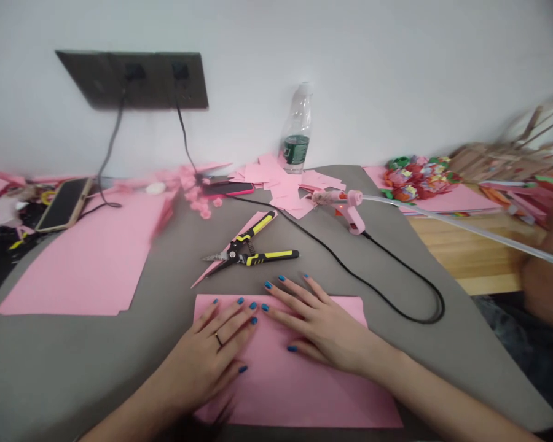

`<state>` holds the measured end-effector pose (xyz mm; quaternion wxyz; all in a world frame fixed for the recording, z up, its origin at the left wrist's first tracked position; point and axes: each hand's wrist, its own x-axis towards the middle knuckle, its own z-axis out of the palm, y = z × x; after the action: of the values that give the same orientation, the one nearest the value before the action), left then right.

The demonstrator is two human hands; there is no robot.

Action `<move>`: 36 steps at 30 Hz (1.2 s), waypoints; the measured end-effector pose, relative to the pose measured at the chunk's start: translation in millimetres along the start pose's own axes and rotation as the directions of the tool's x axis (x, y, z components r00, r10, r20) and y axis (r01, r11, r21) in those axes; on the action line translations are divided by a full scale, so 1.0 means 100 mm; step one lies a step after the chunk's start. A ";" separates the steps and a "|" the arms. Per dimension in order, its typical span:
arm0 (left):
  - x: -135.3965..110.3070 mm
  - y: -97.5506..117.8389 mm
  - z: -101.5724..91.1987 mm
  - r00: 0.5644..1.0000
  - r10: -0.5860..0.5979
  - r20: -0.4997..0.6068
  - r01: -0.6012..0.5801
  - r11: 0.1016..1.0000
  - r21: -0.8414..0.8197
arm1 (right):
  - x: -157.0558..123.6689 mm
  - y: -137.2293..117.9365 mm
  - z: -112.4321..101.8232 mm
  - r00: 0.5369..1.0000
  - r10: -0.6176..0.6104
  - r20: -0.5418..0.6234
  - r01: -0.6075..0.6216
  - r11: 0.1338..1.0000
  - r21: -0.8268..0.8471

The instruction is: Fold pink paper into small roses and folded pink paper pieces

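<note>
A pink sheet of paper (276, 380) lies on the grey mat in front of me. My left hand (212, 353), with a ring and blue nails, rests flat on it with fingers stretched out. My right hand (316, 322) also lies flat on the paper, fingers spread toward its far edge. The fingertips of both hands nearly meet at the sheet's upper middle. Just beyond the paper lie black-and-yellow snips (249, 248) on a pink paper strip.
A stack of pink sheets (92, 258) sits at left. A pink glue gun (350, 205) with a black cord (396, 294) lies at centre right. A plastic bottle (297, 132), a phone (64, 202), pink scraps and paper flowers (417, 175) line the back. Another person's arm (546, 270) is at right.
</note>
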<state>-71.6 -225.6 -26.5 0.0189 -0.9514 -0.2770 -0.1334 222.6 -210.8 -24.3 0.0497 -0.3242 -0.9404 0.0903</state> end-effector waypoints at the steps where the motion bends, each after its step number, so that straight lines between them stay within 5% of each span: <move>1: -0.01 0.00 0.00 1.000 -0.004 0.016 0.004 1.000 -0.008 | -0.01 0.01 0.00 1.000 -0.014 -0.004 0.014 1.000 0.003; 36: 0.05 0.18 0.02 0.999 -0.031 -0.017 0.032 0.999 0.031 | -0.09 0.13 -0.04 0.986 -0.164 -0.036 0.167 0.983 0.081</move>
<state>-57.9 -238.1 -26.4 0.0337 -0.9453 -0.2939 -0.1372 238.0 -205.7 -23.0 0.0842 -0.2437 -0.9586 0.1206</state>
